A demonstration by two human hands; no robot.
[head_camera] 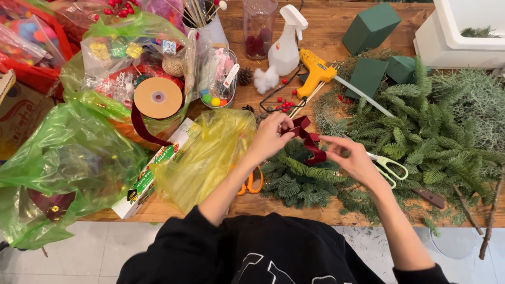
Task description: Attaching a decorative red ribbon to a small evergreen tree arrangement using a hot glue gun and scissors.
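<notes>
A dark red velvet ribbon [307, 138] is folded into loops between both hands. My left hand [271, 135] pinches its upper loop near the centre of the wooden table [326, 37]. My right hand [353, 159] pinches the ribbon's lower end. Under the hands lies a small bunch of green fir sprigs [294, 181]. Orange-handled scissors [253, 181] lie partly hidden under my left forearm. White-and-green scissors [389, 168] lie just right of my right hand.
A ribbon spool [158, 98] rests on green plastic bags [68, 158] at left, beside a yellow bag [210, 155] and a long box [152, 173]. Behind: yellow glue gun [315, 71], spray bottle [286, 39], green foam blocks [371, 26], red berries [284, 105], and a fir pile [436, 131].
</notes>
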